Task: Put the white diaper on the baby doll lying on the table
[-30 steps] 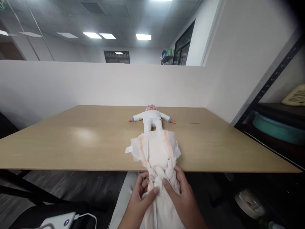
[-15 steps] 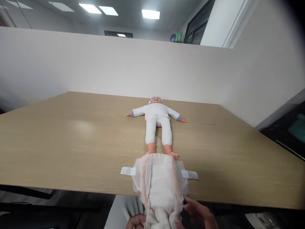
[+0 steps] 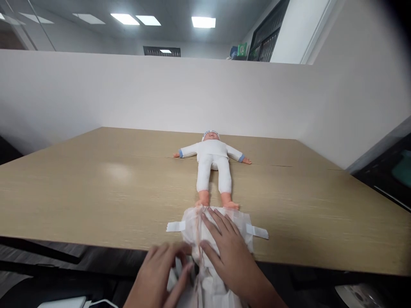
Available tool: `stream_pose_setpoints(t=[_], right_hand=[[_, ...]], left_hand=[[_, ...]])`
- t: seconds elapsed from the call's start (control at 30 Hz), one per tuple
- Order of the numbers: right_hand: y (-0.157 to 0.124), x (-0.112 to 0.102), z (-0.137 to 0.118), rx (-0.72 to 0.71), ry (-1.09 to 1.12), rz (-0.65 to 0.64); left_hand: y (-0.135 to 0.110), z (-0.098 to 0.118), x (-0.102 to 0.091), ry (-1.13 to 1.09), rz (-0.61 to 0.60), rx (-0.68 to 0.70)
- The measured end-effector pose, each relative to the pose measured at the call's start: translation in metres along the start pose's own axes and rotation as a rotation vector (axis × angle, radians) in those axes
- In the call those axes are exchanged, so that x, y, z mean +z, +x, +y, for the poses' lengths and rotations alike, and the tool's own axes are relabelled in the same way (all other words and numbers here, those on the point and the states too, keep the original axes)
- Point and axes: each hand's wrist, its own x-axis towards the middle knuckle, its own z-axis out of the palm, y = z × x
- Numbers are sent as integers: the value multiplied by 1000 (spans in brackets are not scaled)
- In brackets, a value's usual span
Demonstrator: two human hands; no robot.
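Observation:
An unfolded white diaper point(image 3: 212, 278) extends over the near edge of the table, its far end on the tabletop and its near end hanging toward my lap. Its two fastening tabs point(image 3: 258, 232) stick out to the sides. My right hand point(image 3: 229, 248) lies flat on the diaper's middle, fingers stretched toward the doll. At the diaper's left edge, my left hand point(image 3: 168, 263) is curled, thumb and fingers close together at the ruffled side; the fingertips are partly blurred. Beyond the diaper a doll point(image 3: 213, 160) in white clothes with blue cuffs lies on its back, feet at the diaper's far edge.
The wooden table point(image 3: 128, 205) reaches back to a white partition point(image 3: 154, 94). A dark screen-like object point(image 3: 391, 171) stands at the right. Below the table at lower left is a white device point(image 3: 66, 303) with a cable.
My right hand has come up from beside the diaper to lie flat on it. My left hand has risen to the diaper's left edge. The view has shifted slightly.

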Motion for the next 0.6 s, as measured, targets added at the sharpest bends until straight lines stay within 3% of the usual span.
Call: stream_pose_setpoints(t=[0.13,0.23,0.3,0.47,0.6], right_hand=[[-1,0,1,-16,-7,8],[0,0,0,-24,-15,18],[1,0,0,-27,-15,24],[1,3,2,-28,-12,23],[1,5,5,-23,19,22]], left_hand=[[84,-17,-18,311,28,160],[151,-30,-7,555,-83,260],[185,-32,4,663,-203,420],[234,-25,24,692,-504,826],[252,-25,30,553,-565,957]])
